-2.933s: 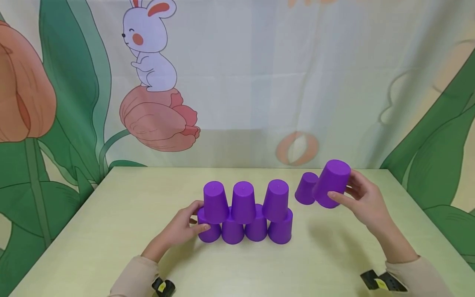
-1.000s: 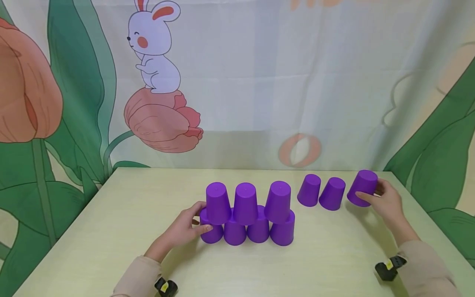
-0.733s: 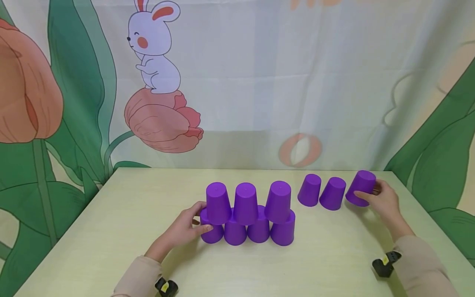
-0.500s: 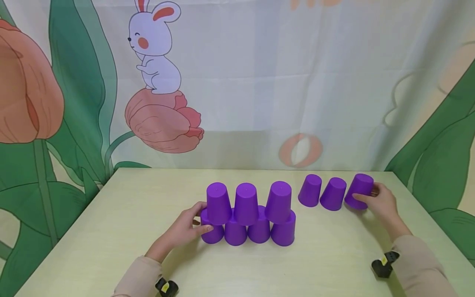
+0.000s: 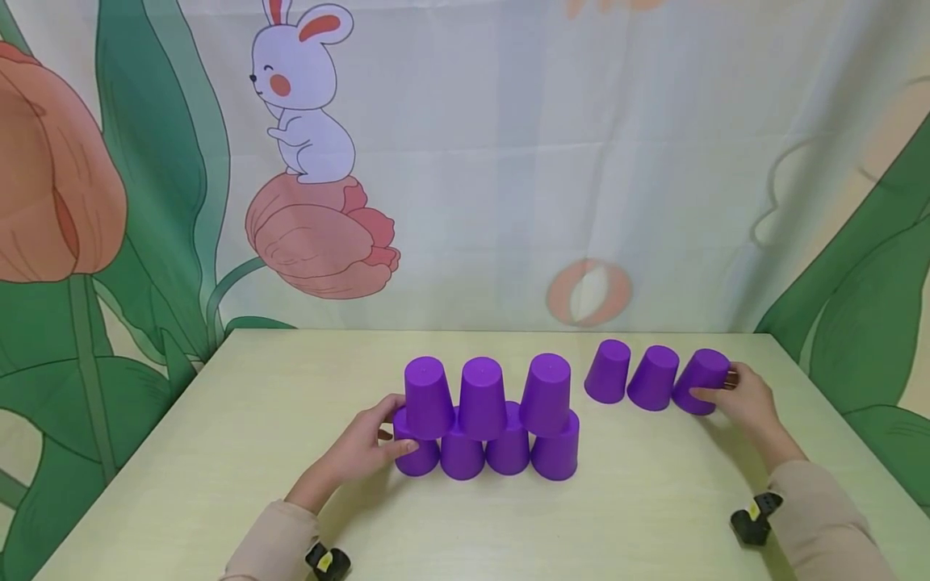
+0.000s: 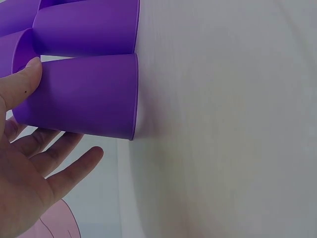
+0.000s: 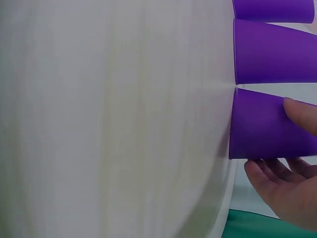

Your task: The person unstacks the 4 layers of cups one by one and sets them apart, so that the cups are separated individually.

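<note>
Right hand (image 5: 748,403) grips rightmost cup (image 5: 697,381) of three; best settled rim-flat, released softly. Left hand (image 5: 359,445) pinches bottom-row leftmost cup (image 5: 417,462); steady touch should spare upper cups (image 5: 483,399).

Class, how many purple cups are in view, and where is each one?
10: four bottom-row cups, three upper cups standing on them, and three more cups farther back to the right. Any nested inside would be hidden.

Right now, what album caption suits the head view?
Left hand touching a seven-cup purple stack; right hand gripping a cup beside two others.
</note>
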A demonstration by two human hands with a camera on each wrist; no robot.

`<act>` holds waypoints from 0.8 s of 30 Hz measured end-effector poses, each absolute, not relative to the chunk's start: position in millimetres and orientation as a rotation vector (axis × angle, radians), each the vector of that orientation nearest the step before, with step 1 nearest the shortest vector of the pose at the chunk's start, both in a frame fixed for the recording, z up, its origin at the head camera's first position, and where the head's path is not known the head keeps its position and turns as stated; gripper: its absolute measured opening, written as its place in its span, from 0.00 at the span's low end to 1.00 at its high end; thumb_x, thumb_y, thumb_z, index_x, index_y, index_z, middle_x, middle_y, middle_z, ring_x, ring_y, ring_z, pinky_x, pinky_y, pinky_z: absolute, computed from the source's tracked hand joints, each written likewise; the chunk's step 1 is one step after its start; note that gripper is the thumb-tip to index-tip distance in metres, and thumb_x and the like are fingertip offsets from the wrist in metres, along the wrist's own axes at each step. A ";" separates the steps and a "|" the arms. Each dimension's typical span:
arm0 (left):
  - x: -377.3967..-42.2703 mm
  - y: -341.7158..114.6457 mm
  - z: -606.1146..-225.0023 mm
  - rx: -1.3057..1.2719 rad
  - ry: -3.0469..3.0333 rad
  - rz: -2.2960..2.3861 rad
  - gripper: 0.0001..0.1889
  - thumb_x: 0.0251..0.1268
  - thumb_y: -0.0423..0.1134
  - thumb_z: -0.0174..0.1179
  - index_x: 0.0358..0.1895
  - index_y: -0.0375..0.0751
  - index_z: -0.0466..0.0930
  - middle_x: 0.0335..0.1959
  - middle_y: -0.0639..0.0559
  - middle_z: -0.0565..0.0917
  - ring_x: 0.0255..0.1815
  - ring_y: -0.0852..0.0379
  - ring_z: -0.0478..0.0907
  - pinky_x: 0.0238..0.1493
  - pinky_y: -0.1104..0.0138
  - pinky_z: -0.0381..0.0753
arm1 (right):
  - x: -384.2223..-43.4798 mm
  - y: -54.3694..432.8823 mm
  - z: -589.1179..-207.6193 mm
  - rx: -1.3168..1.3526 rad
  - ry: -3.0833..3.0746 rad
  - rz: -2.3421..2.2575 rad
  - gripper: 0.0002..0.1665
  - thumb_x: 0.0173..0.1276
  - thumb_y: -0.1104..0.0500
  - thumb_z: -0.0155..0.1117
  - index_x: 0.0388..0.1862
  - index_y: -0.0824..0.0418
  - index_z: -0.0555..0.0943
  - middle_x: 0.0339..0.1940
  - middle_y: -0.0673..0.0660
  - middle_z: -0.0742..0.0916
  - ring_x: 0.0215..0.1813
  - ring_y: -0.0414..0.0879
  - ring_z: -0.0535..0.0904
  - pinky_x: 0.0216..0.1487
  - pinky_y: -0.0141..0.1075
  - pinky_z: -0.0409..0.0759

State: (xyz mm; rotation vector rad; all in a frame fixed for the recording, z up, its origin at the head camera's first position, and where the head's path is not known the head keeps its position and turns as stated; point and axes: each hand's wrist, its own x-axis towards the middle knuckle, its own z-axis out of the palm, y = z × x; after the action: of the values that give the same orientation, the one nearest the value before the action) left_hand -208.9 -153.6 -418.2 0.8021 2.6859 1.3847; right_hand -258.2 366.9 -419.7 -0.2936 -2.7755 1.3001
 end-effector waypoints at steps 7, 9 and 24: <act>-208.7 -153.2 -419.0 0.829 2.689 1.377 0.25 0.57 0.34 0.62 0.58 0.37 0.65 0.46 0.46 0.79 0.43 0.51 0.75 0.40 0.59 0.76 | -256.0 372.8 -421.4 -0.300 -2.725 1.275 0.51 0.59 0.48 0.63 0.68 0.74 0.49 0.63 0.77 0.63 0.61 0.70 0.61 0.54 0.56 0.67; -208.6 -152.9 -418.5 0.811 2.689 1.381 0.25 0.57 0.34 0.62 0.58 0.38 0.66 0.46 0.47 0.79 0.43 0.51 0.75 0.41 0.59 0.75 | -260.9 380.8 -428.7 -0.308 -2.704 1.249 0.53 0.59 0.44 0.63 0.69 0.71 0.49 0.63 0.75 0.63 0.61 0.69 0.61 0.54 0.56 0.68; -210.4 -153.7 -419.6 0.813 2.677 1.390 0.26 0.57 0.34 0.62 0.59 0.38 0.65 0.46 0.47 0.78 0.44 0.51 0.75 0.41 0.58 0.75 | -292.4 425.4 -485.7 -0.254 -2.557 1.202 0.57 0.49 0.31 0.63 0.73 0.47 0.49 0.67 0.62 0.65 0.63 0.61 0.63 0.52 0.58 0.68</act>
State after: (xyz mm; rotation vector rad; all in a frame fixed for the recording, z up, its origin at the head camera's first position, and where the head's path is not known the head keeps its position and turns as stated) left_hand -210.4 -153.7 -419.6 0.8126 2.6773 1.3902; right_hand -292.4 425.4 -485.7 -0.2537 -2.5572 1.2017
